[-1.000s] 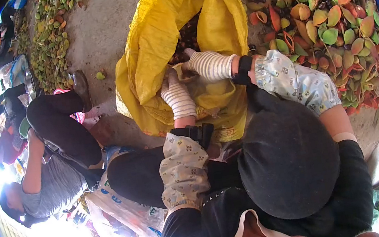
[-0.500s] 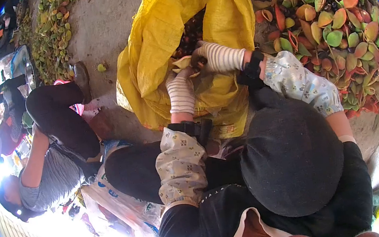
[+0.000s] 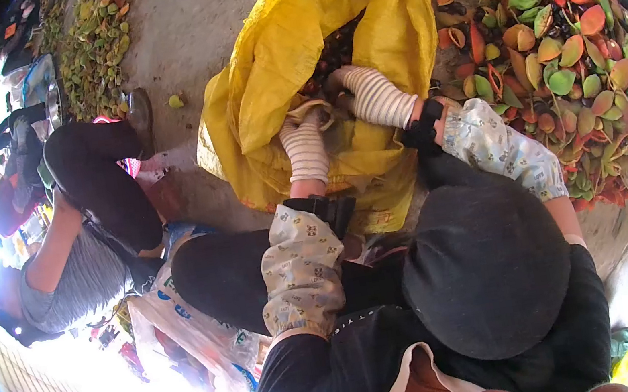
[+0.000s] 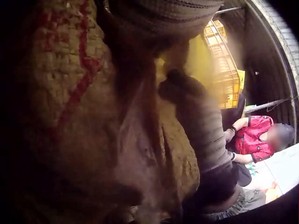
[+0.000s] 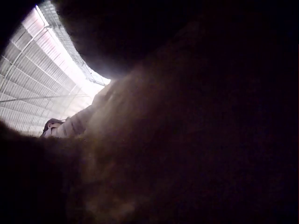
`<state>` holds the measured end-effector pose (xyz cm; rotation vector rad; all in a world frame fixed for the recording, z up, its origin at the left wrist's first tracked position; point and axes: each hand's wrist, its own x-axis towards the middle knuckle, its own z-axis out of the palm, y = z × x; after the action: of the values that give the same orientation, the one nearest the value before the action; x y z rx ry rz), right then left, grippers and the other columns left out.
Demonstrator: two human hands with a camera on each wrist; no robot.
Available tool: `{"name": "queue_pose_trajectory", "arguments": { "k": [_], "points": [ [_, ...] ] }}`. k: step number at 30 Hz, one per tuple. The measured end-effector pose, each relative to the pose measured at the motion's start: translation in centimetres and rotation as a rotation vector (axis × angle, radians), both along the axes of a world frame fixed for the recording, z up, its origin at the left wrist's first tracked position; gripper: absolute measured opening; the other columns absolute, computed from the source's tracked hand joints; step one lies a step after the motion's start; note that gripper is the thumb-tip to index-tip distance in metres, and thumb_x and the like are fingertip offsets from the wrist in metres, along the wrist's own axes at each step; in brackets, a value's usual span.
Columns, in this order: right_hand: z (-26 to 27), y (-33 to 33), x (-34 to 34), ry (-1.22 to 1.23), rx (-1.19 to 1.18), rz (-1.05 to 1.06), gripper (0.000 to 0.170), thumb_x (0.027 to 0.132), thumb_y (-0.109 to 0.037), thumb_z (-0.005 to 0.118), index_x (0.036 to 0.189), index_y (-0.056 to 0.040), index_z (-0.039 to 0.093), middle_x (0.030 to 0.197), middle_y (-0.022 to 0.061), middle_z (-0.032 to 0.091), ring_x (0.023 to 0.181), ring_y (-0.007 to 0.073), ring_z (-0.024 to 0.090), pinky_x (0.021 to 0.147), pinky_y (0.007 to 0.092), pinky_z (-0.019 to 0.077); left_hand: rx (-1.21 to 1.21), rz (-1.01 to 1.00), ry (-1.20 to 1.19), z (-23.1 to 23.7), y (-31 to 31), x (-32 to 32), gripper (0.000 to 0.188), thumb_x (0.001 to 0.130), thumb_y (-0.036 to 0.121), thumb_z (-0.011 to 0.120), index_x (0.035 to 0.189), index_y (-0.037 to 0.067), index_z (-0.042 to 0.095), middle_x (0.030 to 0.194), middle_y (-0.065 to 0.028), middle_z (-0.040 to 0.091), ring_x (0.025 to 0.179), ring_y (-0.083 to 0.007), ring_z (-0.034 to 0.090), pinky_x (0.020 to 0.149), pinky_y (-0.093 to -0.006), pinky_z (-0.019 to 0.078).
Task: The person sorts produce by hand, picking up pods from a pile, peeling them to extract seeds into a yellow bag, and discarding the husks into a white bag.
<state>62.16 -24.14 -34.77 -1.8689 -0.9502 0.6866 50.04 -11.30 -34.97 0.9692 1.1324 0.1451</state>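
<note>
While the left hand (image 3: 306,151) pinches a pale pod shell (image 3: 310,106) in the head view, the right hand (image 3: 379,97) reaches in beside it, both within the mouth of the yellow sack (image 3: 391,30). The pod shell sits at the left hand's fingertips, on the side toward the right hand. The right hand's fingers point down into shadow; whether they grip anything cannot be told. Dark seeds (image 3: 337,50) lie in the sack, just beyond both hands. A heap of red and green pods (image 3: 561,54) lies outside the sack, to the right of the right hand.

The step in hand appears to be emptying the pod shell over the sack. The next move calls for a steady left-hand pinch while the right hand clears any remaining seed; discard the shell outside the sack afterwards.

In the left wrist view, woven cloth (image 4: 60,93) with a red mark hangs beside the left hand. The right hand faces it, dark fingertips near; blur conceals the pod shell. Well beyond the right hand stands a yellow crate (image 4: 224,65).

In the right wrist view, darkness hides the hand and its contact; only a ribbed roof (image 5: 37,88) shows clearly.
</note>
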Motion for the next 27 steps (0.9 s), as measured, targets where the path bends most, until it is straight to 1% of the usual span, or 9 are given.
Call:
{"name": "queue_pose_trajectory", "arguments": {
  "k": [2,4,7,8,11,17,20,23,27],
  "points": [
    [-0.6,0.0,0.0,0.025,0.142,-0.117,0.027,0.077,-0.001,0.063,0.104,-0.0032,0.064,0.094,0.0175,0.065,0.089,0.0326,0.062,0.078,0.0367,0.0504,0.022,0.129,0.167,0.1,0.1,0.6,0.036,0.081,0.005,0.069,0.114,0.004,0.054,0.096,-0.0109,0.063,0.08,-0.022,0.064,0.065,-0.0368,0.0553],
    [-0.4,-0.6,0.5,-0.062,0.295,-0.097,0.034,0.076,-0.002,0.062,0.109,-0.0078,0.064,0.095,0.0168,0.063,0.089,0.0355,0.06,0.079,0.0382,0.05,-0.044,0.181,-0.004,0.5,-0.1,0.4,0.038,0.081,0.006,0.068,0.116,0.004,0.053,0.097,-0.0115,0.063,0.077,-0.023,0.063,0.064,-0.038,0.0552],
    [-0.4,-0.2,0.0,-0.309,0.153,0.212,0.048,0.074,-0.002,0.063,0.121,-0.0137,0.059,0.101,0.0159,0.061,0.09,0.0359,0.06,0.078,0.0397,0.0499,-0.109,0.19,-0.044,-0.4,0.4,0.1,0.037,0.083,0.009,0.067,0.117,0.004,0.052,0.095,-0.0126,0.063,0.074,-0.0247,0.063,0.063,-0.0407,0.0549],
    [0.4,0.0,-0.2,-0.296,-0.052,0.306,0.062,0.073,-0.002,0.063,0.132,-0.0181,0.051,0.108,0.0172,0.059,0.094,0.0362,0.06,0.079,0.0405,0.0505,-0.127,0.182,-0.022,-1.3,0.7,-0.1,0.037,0.084,0.011,0.067,0.117,0.004,0.052,0.094,-0.013,0.063,0.073,-0.0253,0.063,0.062,-0.0417,0.0548],
    [1.5,0.2,-0.2,-0.335,-0.253,0.449,0.071,0.073,-0.003,0.063,0.139,-0.0187,0.043,0.111,0.0187,0.058,0.097,0.0379,0.06,0.079,0.0407,0.0514,-0.225,0.09,0.232,-2.8,2.1,-0.1,0.036,0.085,0.017,0.065,0.117,0.004,0.052,0.085,-0.012,0.063,0.07,-0.0245,0.062,0.062,-0.0382,0.0527],
    [1.9,0.9,-0.5,-0.379,-0.388,0.545,0.044,0.088,-0.01,0.049,0.131,-0.0194,0.05,0.111,0.0245,0.057,0.098,0.0356,0.062,0.081,0.0423,0.0524,0.141,-0.234,0.325,-0.3,0.1,0.3,0.031,0.091,0.029,0.057,0.102,0.001,0.062,0.077,-0.0116,0.065,0.066,-0.0216,0.06,0.064,-0.0311,0.0466],
    [1.7,0.7,-0.4,-0.38,-0.393,0.527,0.034,0.091,-0.016,0.047,0.123,-0.0157,0.056,0.108,0.0209,0.062,0.099,0.0372,0.062,0.08,0.0435,0.0524,0.361,-0.226,0.118,0.6,-2.1,-0.2,0.037,0.093,0.033,0.054,0.092,-0.003,0.064,0.078,-0.0129,0.065,0.066,-0.0208,0.058,0.065,-0.033,0.0469],
    [-2.3,1.3,-0.7,-0.318,-0.468,0.404,0.031,0.093,-0.019,0.046,0.12,-0.0097,0.058,0.109,0.0196,0.064,0.1,0.0382,0.062,0.08,0.0448,0.0518,0.644,-0.36,0.281,-4.7,-0.1,-2.2,0.04,0.093,0.032,0.056,0.092,-0.006,0.064,0.076,-0.0127,0.064,0.066,-0.02,0.057,0.065,-0.0333,0.0474],
    [-1.1,-0.7,0.6,-0.141,-0.561,0.253,0.039,0.09,-0.011,0.05,0.128,-0.0098,0.051,0.105,0.0228,0.062,0.097,0.0382,0.062,0.081,0.0443,0.0511,0.658,-0.344,0.217,2.7,-1.9,-0.4,0.029,0.091,0.021,0.057,0.093,-0.007,0.062,0.092,-0.0123,0.064,0.081,-0.021,0.056,0.077,-0.0317,0.0455]
  ]
}}
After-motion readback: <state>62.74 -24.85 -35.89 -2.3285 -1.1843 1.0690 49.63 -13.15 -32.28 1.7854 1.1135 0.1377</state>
